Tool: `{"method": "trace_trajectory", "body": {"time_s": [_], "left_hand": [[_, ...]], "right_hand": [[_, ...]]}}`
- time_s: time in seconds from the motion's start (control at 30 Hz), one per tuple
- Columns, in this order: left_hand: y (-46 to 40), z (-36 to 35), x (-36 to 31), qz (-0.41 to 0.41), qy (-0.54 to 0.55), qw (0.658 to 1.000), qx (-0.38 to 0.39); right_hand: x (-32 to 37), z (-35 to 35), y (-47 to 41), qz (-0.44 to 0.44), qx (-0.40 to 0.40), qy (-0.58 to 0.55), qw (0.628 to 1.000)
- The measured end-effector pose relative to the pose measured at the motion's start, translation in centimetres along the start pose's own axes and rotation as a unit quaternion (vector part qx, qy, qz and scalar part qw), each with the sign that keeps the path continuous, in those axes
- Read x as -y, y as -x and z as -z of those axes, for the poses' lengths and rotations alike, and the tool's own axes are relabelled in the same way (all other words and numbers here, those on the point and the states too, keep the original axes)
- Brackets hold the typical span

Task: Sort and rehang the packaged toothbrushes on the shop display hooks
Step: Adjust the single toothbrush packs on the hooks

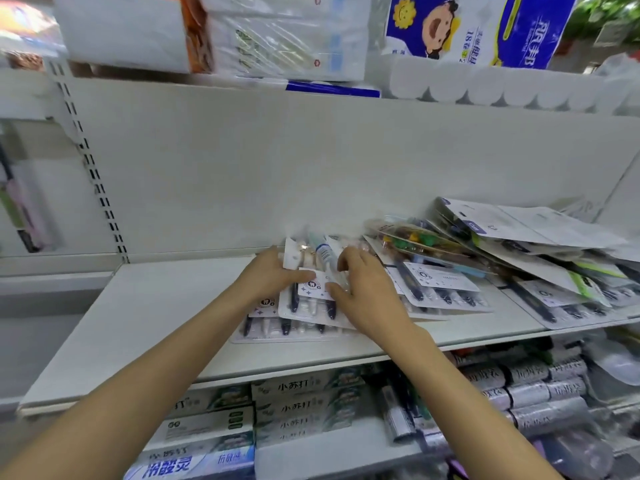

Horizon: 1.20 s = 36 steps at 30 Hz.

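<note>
- On the white shelf, toothbrush packs lie flat instead of hanging; no display hooks are in view.
- The big heap at the right leans in loose overlapping layers, and I judge a nudge from the right forearm could send packs sliding off the front edge.
- The small stack sits under both hands.
- The top pack is pinched at its left edge by the left hand; the right hand presses it with curled fingers. Slick blister plastic may slip.
</note>
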<state>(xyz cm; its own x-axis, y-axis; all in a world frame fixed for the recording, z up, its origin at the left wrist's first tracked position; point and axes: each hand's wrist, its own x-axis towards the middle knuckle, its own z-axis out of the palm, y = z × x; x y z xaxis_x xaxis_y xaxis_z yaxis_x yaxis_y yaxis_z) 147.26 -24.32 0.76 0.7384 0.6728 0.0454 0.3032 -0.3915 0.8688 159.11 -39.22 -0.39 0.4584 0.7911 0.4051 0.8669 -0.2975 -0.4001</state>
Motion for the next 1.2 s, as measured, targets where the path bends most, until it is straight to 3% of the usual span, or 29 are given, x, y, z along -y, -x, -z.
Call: {"method": "trace_trajectory", "body": {"time_s": [0.23, 0.47, 0.77, 0.9, 1.03, 1.13, 1.2], "left_hand": [[0.9, 1.2, 0.0, 0.032, 0.157, 0.986, -0.044], [3.8, 5.3, 1.6, 0.020, 0.277, 0.951, -0.138], [11.3, 10.0, 4.7, -0.082, 0.222, 0.932, -0.273], [14.9, 12.2, 6.6, -0.097, 0.220, 0.900, -0.363], [18.6, 14.7, 7.9, -0.104, 0.224, 0.851, -0.463], [21.8, 16.7, 9.4, -0.096, 0.217, 0.837, -0.494], [24.2, 17.8, 10.1, -0.096, 0.210, 0.828, -0.512]], "right_hand": [[-0.6, -0.7, -0.1, 0.013, -0.024, 0.002, 1.000], [-0.9, -0.5, -0.3, 0.016, -0.081, -0.133, 0.988], [3.2, -0.2, 0.3, 0.088, -0.177, -0.226, 0.954], [5.9, -0.5, 0.9, 0.101, -0.149, -0.317, 0.931], [9.2, -0.5, 2.0, 0.091, -0.079, -0.468, 0.875], [12.1, -1.0, 2.4, 0.102, -0.042, -0.538, 0.836], [14.3, -1.6, 2.7, 0.115, -0.028, -0.543, 0.831]]}}
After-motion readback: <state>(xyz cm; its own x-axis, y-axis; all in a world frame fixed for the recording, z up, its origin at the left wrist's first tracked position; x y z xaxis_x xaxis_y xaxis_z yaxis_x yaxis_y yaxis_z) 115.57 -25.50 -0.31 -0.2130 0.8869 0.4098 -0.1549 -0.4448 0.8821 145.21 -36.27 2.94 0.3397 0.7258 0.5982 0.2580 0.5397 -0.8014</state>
